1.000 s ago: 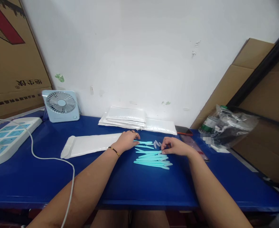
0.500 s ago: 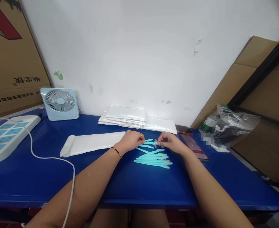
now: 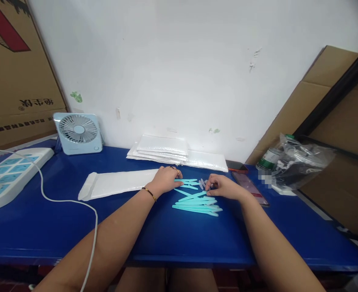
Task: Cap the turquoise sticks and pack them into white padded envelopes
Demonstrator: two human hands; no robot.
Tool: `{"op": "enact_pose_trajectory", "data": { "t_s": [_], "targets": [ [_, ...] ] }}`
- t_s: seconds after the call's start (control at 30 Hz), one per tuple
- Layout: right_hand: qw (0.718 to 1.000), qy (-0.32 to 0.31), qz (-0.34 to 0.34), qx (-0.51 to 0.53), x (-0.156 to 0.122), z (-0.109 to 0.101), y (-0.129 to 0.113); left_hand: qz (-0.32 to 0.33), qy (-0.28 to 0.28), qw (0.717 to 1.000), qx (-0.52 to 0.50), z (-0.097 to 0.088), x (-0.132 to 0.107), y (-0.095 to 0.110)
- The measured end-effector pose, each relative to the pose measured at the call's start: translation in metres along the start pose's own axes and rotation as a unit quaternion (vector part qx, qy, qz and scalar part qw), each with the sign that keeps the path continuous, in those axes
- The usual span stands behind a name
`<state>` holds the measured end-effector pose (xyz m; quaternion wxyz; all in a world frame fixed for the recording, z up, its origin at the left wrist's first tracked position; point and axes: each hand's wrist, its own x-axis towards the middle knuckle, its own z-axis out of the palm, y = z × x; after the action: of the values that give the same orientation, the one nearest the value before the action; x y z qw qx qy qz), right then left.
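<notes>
White wall (image 3: 179, 73) behind, blue table (image 3: 154, 235) in front. Far L: tall cardbd box (image 3: 11, 81) w/ upside-down print, then power strip (image 3: 17, 174) & white cord (image 3: 69, 200) that curves down across L forearm in view. Lt-blue fan (image 3: 79, 132) stands near wall. Next, long white padded envelope (image 3: 118, 184) lies flat, its R end under/behind L hand (image 3: 167, 178).

L forearm comes up diag. from bottom L, bracelet (image 3: 149, 194) on wrist, palm down, fingers bent, tips at L ends of upper turquoise sticks (image 3: 189, 182). Pile of white envelopes (image 3: 162, 146) behind, by wall. Lower turquoise sticks (image 3: 195, 207) lie fanned on table btwn forearms, nearer the body; small clear caps (image 3: 201, 183) sit just R of the upper ones.

R hand (image 3: 221, 186) comes in from bottom R, wrist bent inward, fingers curled, thumb & forefinger close together at caps and R end of top stick in lower bunch. Too small to tell if either hand actually grips anything.

R of that: phone (image 3: 252, 188) lying flat, bottle (image 3: 269, 159), crumpled plastic bag (image 3: 307, 156), more cardbd (image 3: 328, 69) leaning at far R.
</notes>
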<state>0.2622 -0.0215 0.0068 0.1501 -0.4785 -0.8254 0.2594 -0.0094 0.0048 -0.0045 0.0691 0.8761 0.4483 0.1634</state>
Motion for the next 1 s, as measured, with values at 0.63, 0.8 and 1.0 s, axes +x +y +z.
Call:
{"op": "enact_pose_trajectory", "data": {
  "t_s": [0.63,0.8,1.0],
  "targets": [
    [0.986,0.16,0.047,-0.011,0.005,-0.001,0.004,0.005,0.025,1.0,-0.015,-0.006,-0.001,0.005],
    [0.999,-0.009,0.018,0.034,-0.005,-0.008,-0.008,0.087,-0.041,0.994,-0.059,-0.012,-0.007,0.019],
    [0.995,-0.089,0.009,0.032,-0.007,-0.006,-0.014,0.112,-0.069,0.988,-0.077,-0.009,-0.01,0.03]
  ]
}}
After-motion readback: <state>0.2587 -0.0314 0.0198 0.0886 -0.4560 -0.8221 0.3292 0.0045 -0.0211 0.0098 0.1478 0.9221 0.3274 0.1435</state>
